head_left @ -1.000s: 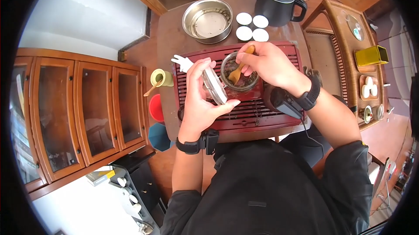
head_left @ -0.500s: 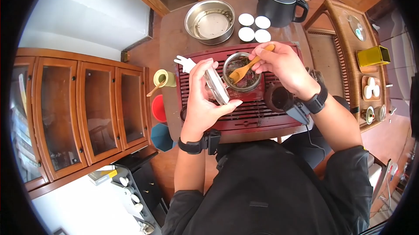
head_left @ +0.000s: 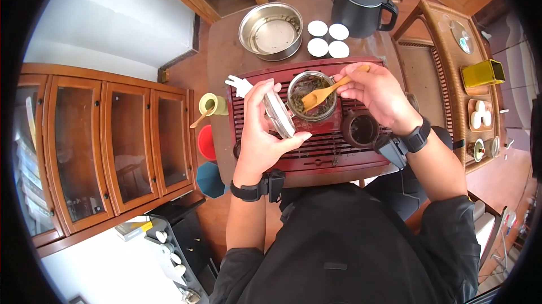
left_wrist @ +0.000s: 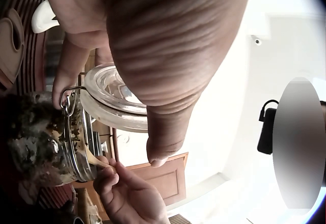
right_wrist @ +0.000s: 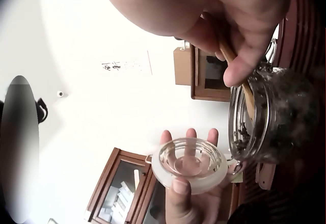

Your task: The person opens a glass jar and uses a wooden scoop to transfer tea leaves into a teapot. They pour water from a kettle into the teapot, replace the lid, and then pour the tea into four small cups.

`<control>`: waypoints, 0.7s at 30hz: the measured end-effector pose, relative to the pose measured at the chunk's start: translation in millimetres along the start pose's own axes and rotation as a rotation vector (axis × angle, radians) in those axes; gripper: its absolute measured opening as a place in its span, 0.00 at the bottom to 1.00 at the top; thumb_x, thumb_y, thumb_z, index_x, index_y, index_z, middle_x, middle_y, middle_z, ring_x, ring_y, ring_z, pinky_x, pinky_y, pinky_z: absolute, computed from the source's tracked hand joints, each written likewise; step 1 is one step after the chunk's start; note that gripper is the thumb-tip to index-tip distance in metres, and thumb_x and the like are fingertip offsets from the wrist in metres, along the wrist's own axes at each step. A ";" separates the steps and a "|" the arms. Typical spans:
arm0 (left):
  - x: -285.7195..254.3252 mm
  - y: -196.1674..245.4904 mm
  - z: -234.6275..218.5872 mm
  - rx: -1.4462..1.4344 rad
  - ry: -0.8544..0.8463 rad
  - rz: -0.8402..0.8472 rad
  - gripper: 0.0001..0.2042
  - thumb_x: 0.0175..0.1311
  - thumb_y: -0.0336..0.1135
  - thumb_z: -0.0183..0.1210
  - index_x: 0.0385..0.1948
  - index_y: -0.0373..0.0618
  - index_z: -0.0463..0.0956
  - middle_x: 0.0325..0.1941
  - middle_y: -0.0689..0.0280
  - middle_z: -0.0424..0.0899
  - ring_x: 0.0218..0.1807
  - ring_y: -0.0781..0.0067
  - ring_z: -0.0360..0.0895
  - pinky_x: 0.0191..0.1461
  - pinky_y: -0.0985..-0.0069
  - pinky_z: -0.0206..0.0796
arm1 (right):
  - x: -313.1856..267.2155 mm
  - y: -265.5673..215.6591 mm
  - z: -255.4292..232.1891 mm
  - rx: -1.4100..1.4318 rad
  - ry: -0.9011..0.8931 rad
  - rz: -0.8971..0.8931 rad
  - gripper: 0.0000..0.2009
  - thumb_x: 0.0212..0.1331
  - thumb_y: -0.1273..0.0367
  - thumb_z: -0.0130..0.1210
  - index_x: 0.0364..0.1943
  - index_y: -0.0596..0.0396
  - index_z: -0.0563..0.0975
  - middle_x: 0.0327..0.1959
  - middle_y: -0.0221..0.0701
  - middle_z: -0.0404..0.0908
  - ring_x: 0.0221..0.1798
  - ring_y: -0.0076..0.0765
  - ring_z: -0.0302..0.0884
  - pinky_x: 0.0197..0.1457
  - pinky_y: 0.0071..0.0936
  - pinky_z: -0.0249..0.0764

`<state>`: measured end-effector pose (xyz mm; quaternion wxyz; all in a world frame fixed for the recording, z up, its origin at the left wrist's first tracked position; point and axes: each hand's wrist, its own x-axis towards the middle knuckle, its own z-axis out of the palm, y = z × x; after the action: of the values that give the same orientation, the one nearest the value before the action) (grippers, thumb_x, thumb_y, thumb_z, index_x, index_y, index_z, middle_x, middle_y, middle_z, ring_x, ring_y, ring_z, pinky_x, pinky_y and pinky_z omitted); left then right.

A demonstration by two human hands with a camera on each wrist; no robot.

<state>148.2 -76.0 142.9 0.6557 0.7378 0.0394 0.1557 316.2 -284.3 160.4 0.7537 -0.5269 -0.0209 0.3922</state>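
Note:
A clip-top glass jar [left_wrist: 38, 142] of dark dried leaves stands on the red slatted tray [head_left: 322, 162]. Its hinged glass lid [right_wrist: 189, 164] is swung up on the left side, and my left hand [head_left: 261, 140] holds it by the edge, thumb on one side and fingers on the other. Between the fingertips of my right hand [head_left: 379, 98] is the handle of a small wooden scoop [head_left: 323, 95]. The scoop slants down to the left, its bowl at the jar's mouth. Right of the jar, below my right hand, sits a dark brown teapot [head_left: 361, 129].
Behind the tray are a steel basin [head_left: 271, 32], several white-topped cups [head_left: 318, 47] and a black kettle [head_left: 361, 7]. A white figurine [head_left: 239, 85] stands at the tray's left corner. Further left are a pale green holder [head_left: 217, 106] with a wooden tool and a red container [head_left: 206, 141].
My right hand has drawn back to the right, and the scoop has tipped from steep to a flatter slant across the jar's mouth. The left hand keeps its hold on the lid.

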 end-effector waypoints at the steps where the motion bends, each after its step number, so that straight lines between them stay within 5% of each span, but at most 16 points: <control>1: 0.1 0.3 0.0 -0.003 0.001 -0.004 0.53 0.41 0.23 0.80 0.72 0.52 0.55 0.76 0.65 0.57 0.76 0.59 0.60 0.72 0.54 0.71 | -1.2 1.4 3.0 -0.045 -0.017 0.000 0.09 0.74 0.70 0.52 0.45 0.64 0.77 0.45 0.37 0.83 0.43 0.30 0.83 0.52 0.25 0.81; 5: 0.1 1.0 0.4 -0.009 -0.003 -0.015 0.53 0.40 0.23 0.80 0.72 0.52 0.55 0.76 0.65 0.57 0.76 0.59 0.60 0.71 0.55 0.71 | -1.3 6.6 10.4 -0.082 -0.035 -0.017 0.09 0.74 0.70 0.53 0.45 0.63 0.78 0.45 0.35 0.83 0.43 0.29 0.83 0.52 0.24 0.81; 8: 1.6 3.0 3.4 0.019 0.022 0.028 0.53 0.39 0.26 0.81 0.72 0.49 0.58 0.71 0.62 0.59 0.72 0.65 0.65 0.60 0.66 0.80 | -1.9 9.6 11.6 -0.012 -0.020 -0.016 0.08 0.74 0.70 0.53 0.46 0.63 0.78 0.45 0.35 0.83 0.43 0.29 0.83 0.52 0.25 0.81; 11: 0.0 1.7 1.5 0.000 0.000 -0.002 0.54 0.39 0.22 0.80 0.72 0.53 0.55 0.75 0.65 0.57 0.76 0.58 0.60 0.71 0.55 0.72 | -6.4 11.4 11.6 0.076 0.014 -0.001 0.08 0.73 0.71 0.53 0.46 0.63 0.78 0.45 0.36 0.83 0.43 0.29 0.83 0.53 0.25 0.81; 21: -0.6 4.5 1.9 0.010 0.015 -0.031 0.54 0.38 0.23 0.81 0.72 0.53 0.56 0.75 0.65 0.58 0.76 0.59 0.60 0.70 0.56 0.72 | -11.4 17.1 7.0 0.193 0.060 0.001 0.07 0.73 0.72 0.53 0.45 0.63 0.78 0.46 0.38 0.84 0.46 0.32 0.83 0.57 0.27 0.80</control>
<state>147.5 -78.5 147.0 0.6541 0.7391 0.0564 0.1510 295.6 -283.5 154.0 0.8009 -0.4635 0.0398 0.3770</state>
